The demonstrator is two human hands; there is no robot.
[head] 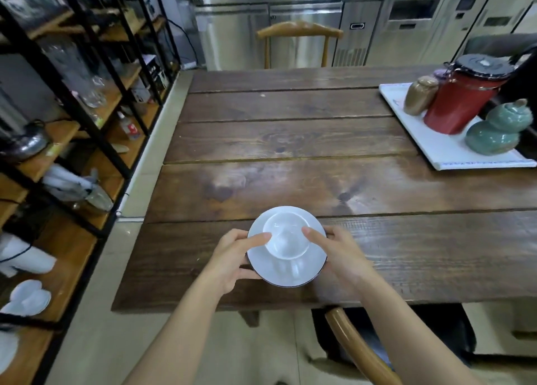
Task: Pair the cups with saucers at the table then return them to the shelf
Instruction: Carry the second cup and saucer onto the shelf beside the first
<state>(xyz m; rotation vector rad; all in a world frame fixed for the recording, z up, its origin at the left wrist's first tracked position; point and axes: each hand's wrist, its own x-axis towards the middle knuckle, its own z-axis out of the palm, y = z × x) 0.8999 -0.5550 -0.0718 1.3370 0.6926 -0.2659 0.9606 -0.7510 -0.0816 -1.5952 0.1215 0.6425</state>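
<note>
Both hands' grip closed on saucer (286,271) edges (left hand (232,258), right hand (340,254)); cup (286,236) sits centred.

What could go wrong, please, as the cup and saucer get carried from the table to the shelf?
1. The cup sits loose on the saucer; only the thumbs steady it, so a tilt could slide it off.
2. The left hand and right hand keep their grip at the saucer's thin rim, which might slip.
3. The shelf looks crowded with glassware, so setting the pair down could knock something.
</note>
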